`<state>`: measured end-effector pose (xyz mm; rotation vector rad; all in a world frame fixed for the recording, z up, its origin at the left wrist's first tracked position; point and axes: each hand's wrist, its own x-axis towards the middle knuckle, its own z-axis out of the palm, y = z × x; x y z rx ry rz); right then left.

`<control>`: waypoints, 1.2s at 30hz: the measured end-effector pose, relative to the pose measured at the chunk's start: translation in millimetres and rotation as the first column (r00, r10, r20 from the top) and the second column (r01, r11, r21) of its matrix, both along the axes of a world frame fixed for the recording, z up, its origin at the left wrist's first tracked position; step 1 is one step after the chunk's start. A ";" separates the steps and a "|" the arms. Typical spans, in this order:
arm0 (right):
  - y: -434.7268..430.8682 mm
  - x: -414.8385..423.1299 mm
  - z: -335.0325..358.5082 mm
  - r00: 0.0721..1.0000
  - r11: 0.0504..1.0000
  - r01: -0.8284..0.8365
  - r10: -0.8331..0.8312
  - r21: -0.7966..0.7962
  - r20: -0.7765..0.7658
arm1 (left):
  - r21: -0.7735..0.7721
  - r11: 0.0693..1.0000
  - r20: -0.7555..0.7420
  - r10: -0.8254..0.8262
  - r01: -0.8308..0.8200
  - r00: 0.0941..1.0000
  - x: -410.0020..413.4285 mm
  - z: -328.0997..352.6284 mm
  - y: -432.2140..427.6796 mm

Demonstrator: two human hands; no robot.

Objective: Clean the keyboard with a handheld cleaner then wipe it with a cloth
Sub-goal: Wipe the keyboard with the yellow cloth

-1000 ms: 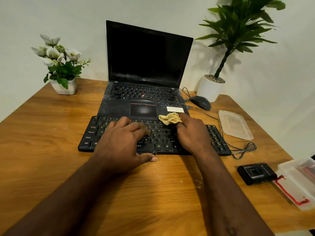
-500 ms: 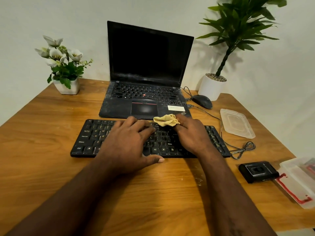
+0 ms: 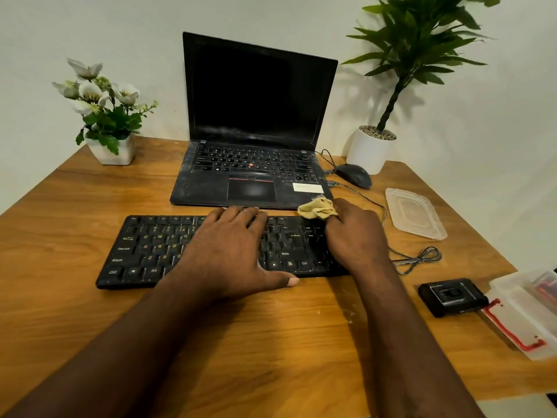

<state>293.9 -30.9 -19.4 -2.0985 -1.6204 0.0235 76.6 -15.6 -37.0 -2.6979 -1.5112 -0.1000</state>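
keyboard (image 3: 144,251) lies just before the laptop (image 3: 256,95), cable coil (image 3: 417,259) beside

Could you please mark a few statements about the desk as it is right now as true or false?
1. The right hand holds the yellow cloth at the far edge of the keyboard. True.
2. The left hand lies flat on the keyboard. True.
3. The laptop has a lit screen. False: the screen is dark.
4. The mouse sits left of the laptop. False: it lies to the right of it, beside the white pot.
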 end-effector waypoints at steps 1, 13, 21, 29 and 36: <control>-0.3 -9.2 -1.2 0.998 0.998 -0.064 0.064 0.014 -0.012 | -0.003 1.000 -0.009 0.001 -0.001 1.000 0.3 0.0 0.3; -2.6 -0.6 4.5 0.993 0.993 0.113 -0.114 0.033 0.015 | -0.007 1.000 -0.037 0.003 -0.003 0.999 0.6 2.2 0.3; -3.2 -31.2 0.7 0.992 0.992 -0.102 0.095 0.080 0.087 | -0.001 1.000 -0.045 0.007 -0.007 0.999 0.9 3.3 -1.3; -5.0 -28.3 5.0 0.998 0.999 -0.045 0.044 0.020 0.045 | -0.017 1.000 -0.054 0.009 -0.010 0.998 0.8 4.0 -0.2; -5.2 -9.9 7.1 0.996 0.994 0.086 -0.084 0.070 -0.033 | -0.025 1.000 -0.032 0.016 -0.017 0.999 0.4 3.5 -1.0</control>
